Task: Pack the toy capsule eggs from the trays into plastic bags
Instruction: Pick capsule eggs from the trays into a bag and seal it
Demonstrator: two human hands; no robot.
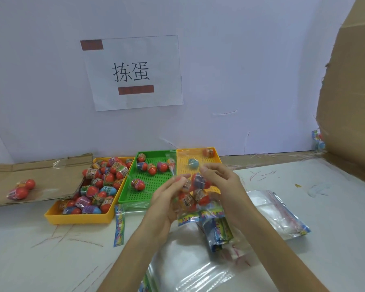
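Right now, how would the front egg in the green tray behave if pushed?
The egg probably rolls, being rounded and on its side. Its shiny wrap looks slippery. The green tray has a rim, likely stopping it.

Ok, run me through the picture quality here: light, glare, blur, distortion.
Head view: the light is soft and even, with only faint shadows; glare streaks the loose bags at the bottom; the left hand, the right hand and the bag they hold look slightly smeared, while the sign reads sharp; the wide lens seems to bow lines near the frame's edges, as at the cardboard.
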